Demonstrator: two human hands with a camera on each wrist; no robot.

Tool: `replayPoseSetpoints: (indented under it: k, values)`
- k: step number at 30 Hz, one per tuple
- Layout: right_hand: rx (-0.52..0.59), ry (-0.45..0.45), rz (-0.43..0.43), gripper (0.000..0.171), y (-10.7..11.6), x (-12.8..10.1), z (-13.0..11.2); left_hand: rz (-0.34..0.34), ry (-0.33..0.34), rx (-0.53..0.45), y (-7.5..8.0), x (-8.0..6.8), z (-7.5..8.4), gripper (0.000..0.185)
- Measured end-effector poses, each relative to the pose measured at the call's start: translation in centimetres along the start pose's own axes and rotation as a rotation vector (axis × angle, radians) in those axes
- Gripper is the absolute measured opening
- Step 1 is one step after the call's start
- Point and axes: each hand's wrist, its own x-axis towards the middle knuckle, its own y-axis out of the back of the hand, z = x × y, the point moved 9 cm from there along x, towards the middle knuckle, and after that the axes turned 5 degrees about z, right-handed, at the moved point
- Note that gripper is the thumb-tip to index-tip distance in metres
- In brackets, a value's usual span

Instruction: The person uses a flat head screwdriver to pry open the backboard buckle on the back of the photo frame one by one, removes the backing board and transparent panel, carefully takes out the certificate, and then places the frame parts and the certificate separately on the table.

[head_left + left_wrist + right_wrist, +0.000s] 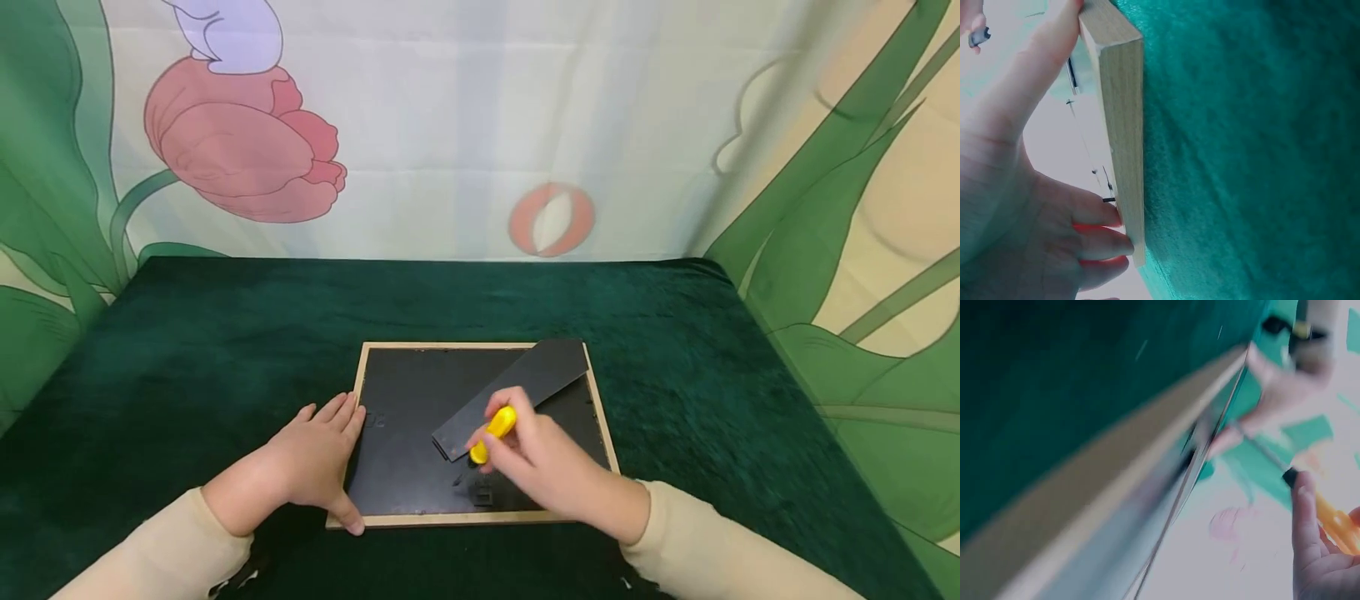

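A picture frame with a light wood rim [450,521] lies face down, showing its black backing board [405,392]. A black stand leg [536,375] slants across the board's upper right. My left hand [318,454] rests on the frame's left edge, fingers extended along the side and thumb at the lower left corner. In the left wrist view, fingertips [1113,244] touch the wood rim [1125,137]. My right hand [551,462] grips a yellow-handled screwdriver [500,422] above the board. Its metal shaft shows in the right wrist view; whether the tip touches anything is unclear.
A dark green velvety cloth [675,400] covers the table around the frame. Behind it hangs a curtain [450,125] printed with flowers and leaves. A small dark fitting [483,497] sits on the board near the lower rim.
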Motion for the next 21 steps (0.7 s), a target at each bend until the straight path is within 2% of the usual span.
replayPoseSetpoints:
  k: [3,5,8,14,21]
  values:
    - [0.082,-0.158,0.106,0.024,3.2,0.5,1.6,0.004,0.004,-0.012,-0.1,0.1,0.0,0.135]
    - [0.081,-0.238,0.162,0.023,4.9,0.7,2.6,0.006,0.006,-0.023,-0.1,0.1,-0.1,0.135]
    - [0.046,-0.303,0.172,0.022,6.0,0.9,3.8,0.011,-0.003,-0.032,-0.2,0.0,0.0,0.132]
    - [0.001,-0.343,0.091,0.023,5.6,1.4,5.1,0.01,-0.018,-0.034,-0.3,0.0,0.0,0.129]
    - [-0.021,-0.35,0.044,0.022,5.1,1.7,5.5,0.017,-0.015,-0.043,-0.1,0.0,0.1,0.128]
